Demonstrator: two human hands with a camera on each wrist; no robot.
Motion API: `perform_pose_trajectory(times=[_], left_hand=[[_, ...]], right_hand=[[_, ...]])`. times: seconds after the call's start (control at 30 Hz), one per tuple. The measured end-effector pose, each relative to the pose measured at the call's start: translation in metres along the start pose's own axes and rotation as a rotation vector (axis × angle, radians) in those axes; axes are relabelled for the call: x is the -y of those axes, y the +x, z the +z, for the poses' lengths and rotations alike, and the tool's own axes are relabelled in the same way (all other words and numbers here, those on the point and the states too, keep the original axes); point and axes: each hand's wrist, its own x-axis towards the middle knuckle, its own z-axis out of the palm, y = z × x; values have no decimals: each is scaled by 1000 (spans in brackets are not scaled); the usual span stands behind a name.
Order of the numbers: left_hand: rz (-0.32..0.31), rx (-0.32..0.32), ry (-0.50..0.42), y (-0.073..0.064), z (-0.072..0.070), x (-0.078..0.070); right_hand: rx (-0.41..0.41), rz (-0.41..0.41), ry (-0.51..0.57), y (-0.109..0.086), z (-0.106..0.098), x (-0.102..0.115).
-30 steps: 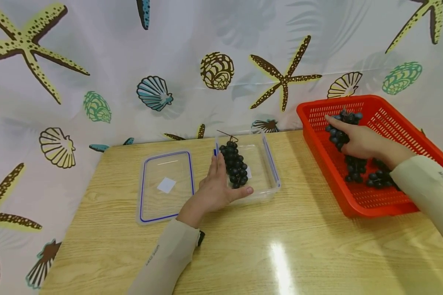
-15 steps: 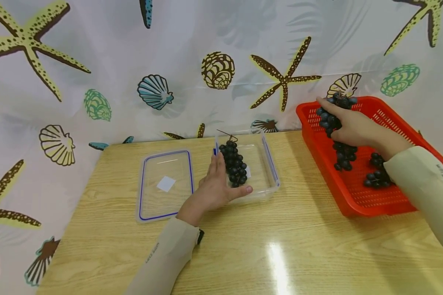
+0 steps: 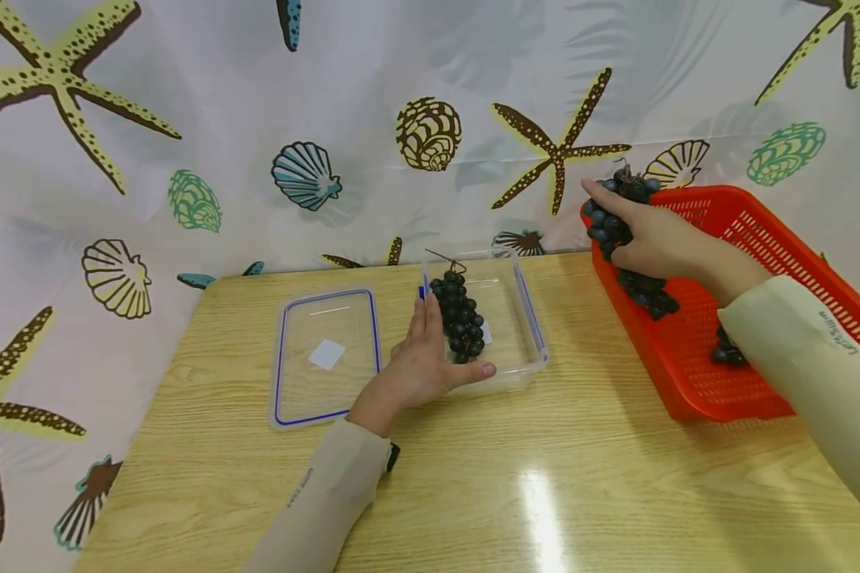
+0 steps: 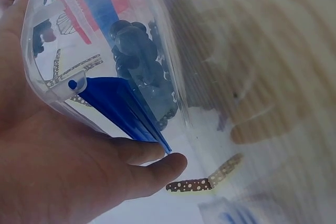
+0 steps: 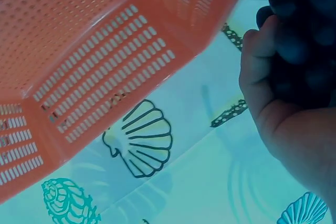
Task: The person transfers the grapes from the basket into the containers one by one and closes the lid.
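1. Wood-grain worktop (image 3: pixel 473 477), seashell-print cloth (image 3: pixel 373 72) behind; clear lidless box (image 3: pixel 532 318) near back edge, black grapes (image 3: pixel 459 318) inside.
2. Right grip (image 3: pixel 662 243) curls around another grape bunch (image 3: pixel 607 227) over the red basket (image 3: pixel 731 410), back-right corner; its dangling end could snag the rim.
3. Left grip (image 3: pixel 416 366), fingers extended, touches the box; uneven pressure might slide it.

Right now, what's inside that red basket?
Some dark grapes lie in the red basket, partly hidden by the right sleeve. Whatever else that sleeve covers can't be seen. The right hand holds another bunch near the basket's left rim.
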Motion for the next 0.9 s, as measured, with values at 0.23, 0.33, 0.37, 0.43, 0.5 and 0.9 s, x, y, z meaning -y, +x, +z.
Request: perform_pose_trajectory(times=[0.23, 0.33, 0.37, 0.43, 0.5, 0.9], left_hand=[[-13, 2, -1, -1, 0, -2], [-14, 0, -4, 0, 0, -2], [-15, 0, -5, 0, 0, -2], [-12, 0, -5, 0, 0, -2], [-9, -2, -6, 0, 0, -1], [-12, -2, 1, -1, -1, -2]], right_hand=[[-11, -24, 69, 0, -1, 13], [-12, -36, 87, 1, -1, 20], [-15, -37, 92, 1, 0, 22], [-21, -39, 101, 3, 1, 26], [-21, -42, 108, 4, 2, 30], [-14, -73, 168, 13, 21, 56]])
